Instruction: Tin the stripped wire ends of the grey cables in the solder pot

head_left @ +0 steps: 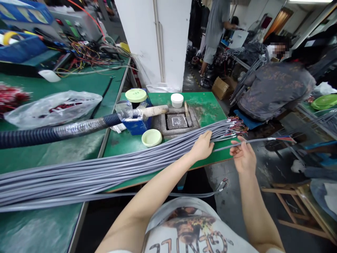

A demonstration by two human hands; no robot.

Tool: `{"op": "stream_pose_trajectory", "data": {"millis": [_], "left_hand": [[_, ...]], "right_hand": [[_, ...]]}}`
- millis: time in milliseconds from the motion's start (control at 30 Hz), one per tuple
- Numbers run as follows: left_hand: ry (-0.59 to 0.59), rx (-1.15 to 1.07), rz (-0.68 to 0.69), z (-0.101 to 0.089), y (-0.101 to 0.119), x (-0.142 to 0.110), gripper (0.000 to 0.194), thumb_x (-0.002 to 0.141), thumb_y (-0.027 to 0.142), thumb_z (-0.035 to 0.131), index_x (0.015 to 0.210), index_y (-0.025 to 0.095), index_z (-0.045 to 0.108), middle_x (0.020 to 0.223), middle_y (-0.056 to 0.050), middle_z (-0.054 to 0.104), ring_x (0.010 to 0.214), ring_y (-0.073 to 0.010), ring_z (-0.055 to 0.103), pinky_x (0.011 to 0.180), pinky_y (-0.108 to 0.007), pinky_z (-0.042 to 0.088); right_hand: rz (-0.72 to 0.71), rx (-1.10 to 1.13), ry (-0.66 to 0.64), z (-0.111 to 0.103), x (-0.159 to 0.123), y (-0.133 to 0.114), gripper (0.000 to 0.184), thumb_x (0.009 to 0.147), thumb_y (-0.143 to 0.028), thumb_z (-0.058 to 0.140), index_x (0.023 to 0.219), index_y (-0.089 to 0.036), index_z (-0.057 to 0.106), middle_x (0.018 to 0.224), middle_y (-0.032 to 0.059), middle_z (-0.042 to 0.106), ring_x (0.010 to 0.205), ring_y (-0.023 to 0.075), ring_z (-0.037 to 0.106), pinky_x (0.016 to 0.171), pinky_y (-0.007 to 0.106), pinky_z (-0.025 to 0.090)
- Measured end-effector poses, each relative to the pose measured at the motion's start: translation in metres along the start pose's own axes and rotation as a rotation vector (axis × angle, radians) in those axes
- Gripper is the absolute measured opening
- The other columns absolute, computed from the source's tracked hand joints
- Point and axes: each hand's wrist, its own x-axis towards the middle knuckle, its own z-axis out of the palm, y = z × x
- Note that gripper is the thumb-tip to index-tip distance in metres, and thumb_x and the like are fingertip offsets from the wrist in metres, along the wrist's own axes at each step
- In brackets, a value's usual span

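A long bundle of grey cables point(126, 160) runs across the green bench, its stripped ends point(235, 126) showing thin coloured wires at the right. My left hand point(202, 147) is curled over this bundle near those ends, its fingers closed on the cables and partly hidden. Off the bench's right side, my right hand point(244, 154) pinches a single grey cable point(259, 140) between thumb and fingers. That cable's end points right, with red and blue wires fanning out past a white band. One separate grey cable point(195, 194) hangs below the bench edge, in front of my body.
Behind the bundle sit a square metal-framed well point(177, 121) with a flat tool point(187, 114), a white tub point(177, 100), a pale green lid point(152, 138) and a blue box point(135, 124). A ribbed hose point(79, 129) crosses from the left. A seated person point(276, 89) is at the right.
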Motion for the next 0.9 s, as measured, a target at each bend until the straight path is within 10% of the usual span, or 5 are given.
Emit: {"op": "stream_pose_trajectory", "data": {"millis": [133, 300, 500, 700, 900], "left_hand": [[-0.03, -0.311, -0.025, -0.005, 0.001, 0.0, 0.039, 0.084, 0.019, 0.052, 0.122, 0.009, 0.058, 0.13, -0.017, 0.057, 0.12, -0.0252, 0.052, 0.104, -0.04, 0.039], [-0.108, -0.965, -0.266, -0.015, 0.009, -0.045, 0.031, 0.082, 0.031, 0.06, 0.107, 0.014, 0.068, 0.096, -0.009, 0.071, 0.082, -0.0161, 0.064, 0.072, -0.026, 0.048], [0.189, -1.155, -0.526, -0.021, 0.007, -0.092, 0.03, 0.071, 0.043, 0.072, 0.076, 0.013, 0.072, 0.077, -0.005, 0.068, 0.062, -0.0092, 0.053, 0.059, -0.021, 0.041], [0.2, -1.311, -0.534, -0.014, 0.01, -0.113, 0.031, 0.072, 0.041, 0.073, 0.069, 0.011, 0.065, 0.058, 0.001, 0.057, 0.054, -0.0066, 0.047, 0.058, -0.022, 0.038], [0.604, -1.161, -0.497, -0.025, 0.001, -0.13, 0.023, 0.072, 0.031, 0.074, 0.073, 0.014, 0.059, 0.059, 0.005, 0.052, 0.053, -0.0052, 0.043, 0.056, -0.019, 0.037]], "right_hand": [[0.152, -0.323, -0.246, -0.006, -0.024, -0.002, 0.031, 0.086, -0.039, 0.058, 0.104, -0.015, 0.065, 0.056, -0.0025, 0.058, 0.037, 0.0047, 0.039, 0.035, 0.017, 0.025], [0.3, -0.673, -0.589, -0.002, -0.064, 0.007, 0.037, 0.09, -0.043, 0.05, 0.107, -0.013, 0.064, 0.055, -0.0024, 0.057, 0.041, 0.0069, 0.041, 0.042, 0.02, 0.031], [0.301, -0.821, -0.957, 0.018, -0.076, 0.005, 0.032, 0.092, -0.038, 0.047, 0.089, -0.015, 0.069, 0.06, 0.0005, 0.064, 0.057, 0.0116, 0.055, 0.062, 0.024, 0.042], [0.207, -0.663, -0.824, 0.056, -0.073, 0.026, 0.04, 0.092, -0.043, 0.044, 0.069, -0.016, 0.063, 0.051, -0.0002, 0.06, 0.048, 0.0103, 0.05, 0.052, 0.022, 0.039], [0.017, -0.762, -0.654, 0.085, -0.084, 0.034, 0.03, 0.09, -0.04, 0.051, 0.076, -0.017, 0.066, 0.044, -0.0047, 0.049, 0.042, 0.0088, 0.044, 0.048, 0.022, 0.034]]}}
